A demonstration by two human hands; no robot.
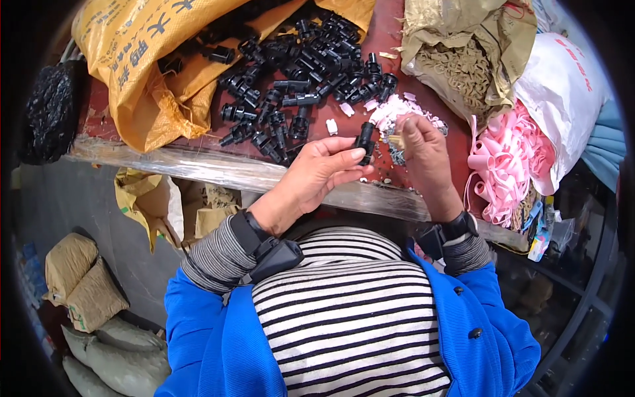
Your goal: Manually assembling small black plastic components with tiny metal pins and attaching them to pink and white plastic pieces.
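Left hand [324, 165]: my grip clamped on one black fitting [366, 137] above the counter [390, 30]; right hand [423, 147] pinches something yellowish [395, 140]; this piece seems mid-work; whether the heaped fittings [301, 100] are done, I cannot tell.

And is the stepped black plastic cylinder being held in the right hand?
No, the left hand holds that stepped black plastic cylinder.

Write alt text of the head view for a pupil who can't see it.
A person's left hand holds a black part near the edge of a red table, the right hand close beside it. Beyond lie piled black parts and pale pink pieces.
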